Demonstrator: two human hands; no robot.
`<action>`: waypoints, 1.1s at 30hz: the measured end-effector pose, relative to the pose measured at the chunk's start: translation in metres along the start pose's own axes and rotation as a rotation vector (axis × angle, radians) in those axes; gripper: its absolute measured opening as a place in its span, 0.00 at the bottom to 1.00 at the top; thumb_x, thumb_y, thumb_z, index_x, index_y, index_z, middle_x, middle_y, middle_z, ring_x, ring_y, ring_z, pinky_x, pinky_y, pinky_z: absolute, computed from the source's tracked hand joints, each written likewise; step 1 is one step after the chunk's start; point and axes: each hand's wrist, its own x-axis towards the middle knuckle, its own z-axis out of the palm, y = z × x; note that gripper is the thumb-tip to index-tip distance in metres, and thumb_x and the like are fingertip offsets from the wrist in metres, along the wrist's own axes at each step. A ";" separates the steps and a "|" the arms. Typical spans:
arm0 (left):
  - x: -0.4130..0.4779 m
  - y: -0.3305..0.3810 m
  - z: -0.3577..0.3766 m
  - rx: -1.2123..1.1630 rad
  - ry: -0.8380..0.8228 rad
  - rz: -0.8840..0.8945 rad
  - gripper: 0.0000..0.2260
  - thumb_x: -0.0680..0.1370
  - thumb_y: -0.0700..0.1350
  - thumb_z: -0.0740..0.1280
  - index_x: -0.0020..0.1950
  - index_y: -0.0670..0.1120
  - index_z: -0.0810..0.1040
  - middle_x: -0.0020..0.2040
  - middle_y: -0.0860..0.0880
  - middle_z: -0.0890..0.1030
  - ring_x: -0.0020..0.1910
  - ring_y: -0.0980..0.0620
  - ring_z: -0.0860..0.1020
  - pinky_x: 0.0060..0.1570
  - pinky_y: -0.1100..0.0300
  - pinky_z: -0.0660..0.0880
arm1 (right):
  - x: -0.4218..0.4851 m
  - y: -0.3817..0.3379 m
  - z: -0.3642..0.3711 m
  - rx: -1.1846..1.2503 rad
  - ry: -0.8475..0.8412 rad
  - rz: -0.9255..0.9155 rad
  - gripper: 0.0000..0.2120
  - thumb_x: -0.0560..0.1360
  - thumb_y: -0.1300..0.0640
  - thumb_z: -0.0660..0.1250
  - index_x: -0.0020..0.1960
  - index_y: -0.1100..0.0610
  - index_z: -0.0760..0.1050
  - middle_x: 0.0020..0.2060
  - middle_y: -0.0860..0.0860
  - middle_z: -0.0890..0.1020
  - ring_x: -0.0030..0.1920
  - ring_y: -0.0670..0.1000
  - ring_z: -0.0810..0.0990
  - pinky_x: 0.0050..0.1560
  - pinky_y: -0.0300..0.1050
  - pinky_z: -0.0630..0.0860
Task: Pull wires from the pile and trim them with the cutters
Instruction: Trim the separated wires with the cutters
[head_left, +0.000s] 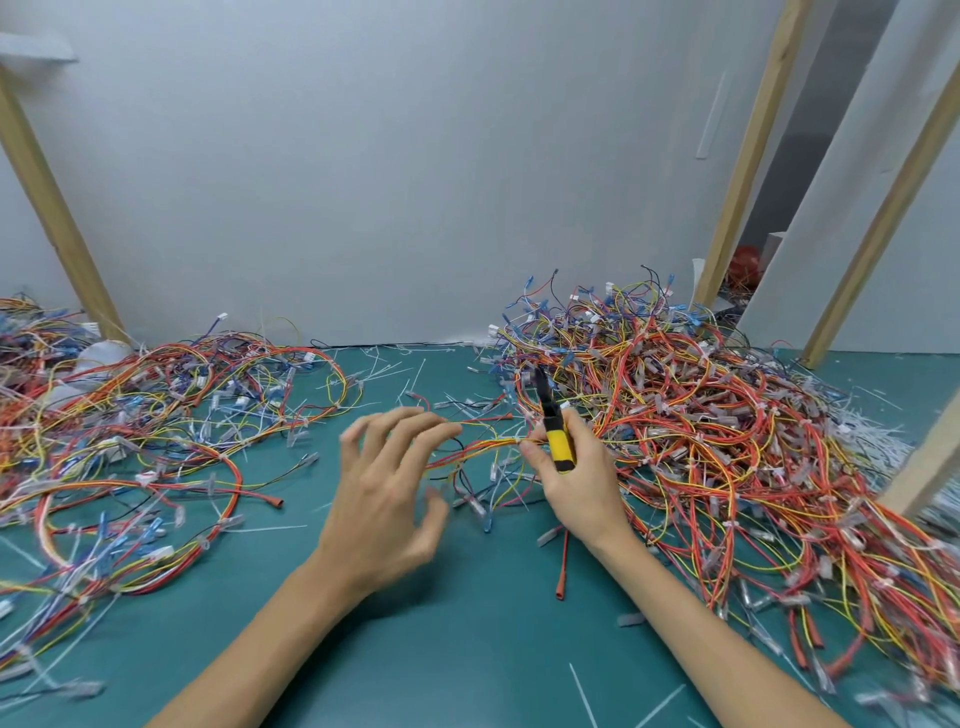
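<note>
A dark green work mat (467, 649) fills the lower half of the view, with a plain grey wall (415, 156) behind it and pale wooden posts (748, 150) leaning at the sides. The largest thing on the mat is a tall pile of wires (727, 441) on the right, red, orange, yellow and blue, reaching from the wall to the near edge. A flatter heap of looped wires (130, 441) spreads over the left side. Two bare forearms reach in from the bottom. The left hand (384, 499) hovers above the middle of the mat, motion-blurred, palm down, fingers spread wide and gently bent; whether its fingertips touch any wire cannot be told. The right hand (576, 478), at the pile's left edge, wraps its fingers round the yellow handles of the cutters (556, 431). The cutters' long axis runs nearly upright in the view, black head pointing away toward the wall and leaning slightly left. A thin orange and yellow wire bundle (483, 448) runs roughly sideways from the right hand toward the left fingertips. White cable-tie offcuts (582, 693) lie scattered on the mat.
</note>
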 end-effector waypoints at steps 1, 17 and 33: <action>0.001 -0.002 0.001 0.064 0.030 -0.013 0.24 0.66 0.38 0.65 0.63 0.46 0.76 0.61 0.50 0.77 0.64 0.47 0.71 0.65 0.50 0.62 | 0.000 -0.001 -0.001 0.019 0.010 0.009 0.15 0.76 0.50 0.71 0.55 0.58 0.73 0.44 0.52 0.81 0.46 0.56 0.79 0.52 0.55 0.75; -0.003 0.023 0.008 -0.731 -0.317 -0.346 0.07 0.82 0.46 0.62 0.49 0.46 0.79 0.34 0.48 0.81 0.27 0.52 0.79 0.34 0.61 0.75 | 0.001 -0.005 -0.004 0.047 0.199 -0.100 0.11 0.74 0.46 0.68 0.47 0.53 0.73 0.35 0.50 0.80 0.36 0.53 0.78 0.42 0.54 0.76; -0.005 0.032 0.008 -0.750 -0.243 -0.336 0.18 0.78 0.60 0.62 0.37 0.48 0.71 0.28 0.52 0.73 0.27 0.56 0.69 0.31 0.63 0.67 | -0.003 -0.004 0.003 0.185 -0.414 -0.008 0.07 0.74 0.52 0.68 0.42 0.53 0.72 0.30 0.44 0.73 0.31 0.47 0.71 0.36 0.46 0.70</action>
